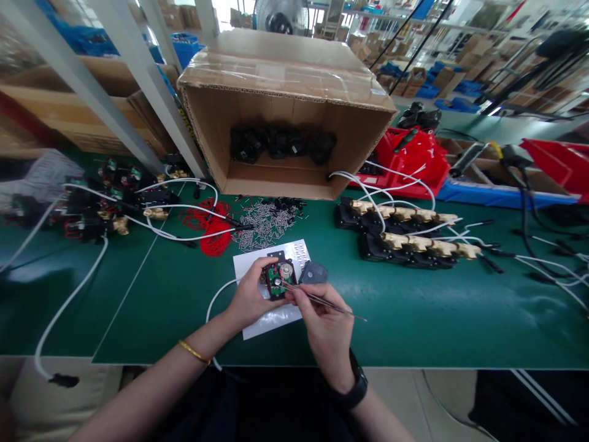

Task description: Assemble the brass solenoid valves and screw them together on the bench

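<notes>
My left hand (251, 293) is closed around the side of a small black valve actuator (275, 288), whose open housing shows a green circuit board and round metal parts. Between the fingers of my right hand (326, 322) is a pair of metal tweezers (338, 306), with the tips down at the board inside the housing. A white sheet (276, 322) lies under the actuator, and a white cable (211, 301) runs off to its left. Just right of the actuator is a dark grey cover (314, 272). Small round pieces (301, 252) sit on the sheet's upper right.
A cardboard box (285, 80) with black parts inside stands behind. Before it lie a pile of small metal pins (262, 226) and red rings (215, 239). Brass-fitted black units (409, 245) line the right; opened units (87, 215) with cables crowd the left. Red bins (414, 159) stand at back right.
</notes>
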Demonstrator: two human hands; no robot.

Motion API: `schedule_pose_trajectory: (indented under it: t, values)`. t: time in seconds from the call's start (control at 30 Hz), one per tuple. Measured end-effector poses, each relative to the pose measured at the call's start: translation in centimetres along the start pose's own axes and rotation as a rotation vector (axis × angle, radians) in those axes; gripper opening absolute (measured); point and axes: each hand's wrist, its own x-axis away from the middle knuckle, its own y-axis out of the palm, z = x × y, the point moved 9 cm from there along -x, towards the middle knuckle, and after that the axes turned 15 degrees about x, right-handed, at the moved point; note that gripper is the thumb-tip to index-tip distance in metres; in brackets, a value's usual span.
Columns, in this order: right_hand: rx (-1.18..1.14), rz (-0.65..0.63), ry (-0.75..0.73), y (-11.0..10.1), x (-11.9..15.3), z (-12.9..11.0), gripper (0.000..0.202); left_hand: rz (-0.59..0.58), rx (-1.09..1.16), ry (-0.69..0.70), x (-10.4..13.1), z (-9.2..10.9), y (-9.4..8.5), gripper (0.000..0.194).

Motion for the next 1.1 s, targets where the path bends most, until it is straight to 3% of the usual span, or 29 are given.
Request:
schedule_pose_trajectory:
  t: [0.33, 0.63, 0.7, 0.8, 0.87, 0.9, 1.0, 1.1]
  values:
    - [0.146, -0.069, -0.100, 0.1, -1.1, -1.9, 0.010, 0.020, 0.089, -0.024, 0.3, -0.7, -0.3, 0.070]
    - [0.037, -0.161, -0.048, 0.5, -1.6, -1.9, 0.011, 0.033, 0.075, -0.038, 0.4, -0.9, -0.2, 0.071]
    - [-0.125, -0.146, 0.006, -0.9, -2.3, -1.4, 0.015, 0.027, 0.066, -0.043, 0.3, -0.9, -0.2, 0.071]
    - [-0.249, 0.052, 0.016, -5.4, -3.9, -0.8, 0.027, 0.017, 0.091, -0.068, 0.1, -1.0, -0.2, 0.071]
    - [0.000, 0.166, -0.007, -7.7, -4.5, -0.7, 0.036, 0.028, 0.135, -0.083, 0.1, -1.0, -0.4, 0.072]
    - [0.218, 0.169, -0.013, -7.9, -4.6, -0.7, 0.037, 0.045, 0.163, -0.084, 0.1, -0.9, -0.6, 0.074]
    - [0.911, 0.002, -0.025, -4.9, -4.3, 0.2, 0.050, 0.144, 0.210, -0.068, 0.1, 0.1, -1.8, 0.079]
    - [1.157, -0.131, -0.036, -1.6, -3.8, 1.5, 0.065, 0.204, 0.106, -0.085, 0.1, 1.4, -2.9, 0.074]
